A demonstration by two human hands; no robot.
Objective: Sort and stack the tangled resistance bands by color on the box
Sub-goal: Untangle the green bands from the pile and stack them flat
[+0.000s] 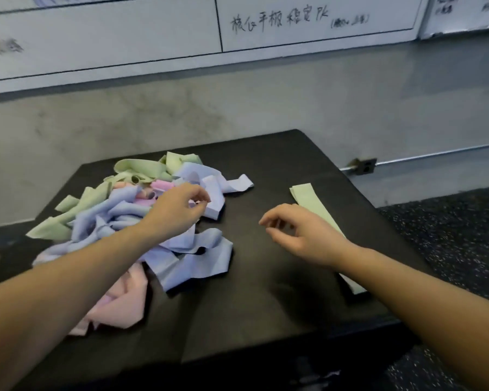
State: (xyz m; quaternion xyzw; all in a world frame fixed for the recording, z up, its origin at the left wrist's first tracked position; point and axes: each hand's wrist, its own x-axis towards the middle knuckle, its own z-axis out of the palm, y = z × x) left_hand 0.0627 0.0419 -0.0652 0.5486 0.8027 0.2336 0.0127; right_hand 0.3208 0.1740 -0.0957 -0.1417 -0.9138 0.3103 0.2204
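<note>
A black box (266, 277) carries a tangled heap of bands (141, 221) in green, lilac and pink on its left part. One flat green band (314, 204) lies on its right part, well apart from the heap. The left hand (178, 207) hovers over the heap, fingers curled; contact unclear. The right hand (299, 232) hangs between heap and flat band, loosely curled, holding nothing.

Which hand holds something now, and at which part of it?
The right hand holds nothing. The left hand reaches into the tangled pile of bands; whether its fingers pinch a band cannot be told.

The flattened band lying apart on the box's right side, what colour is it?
Pale green, clearest in the head view.
</note>
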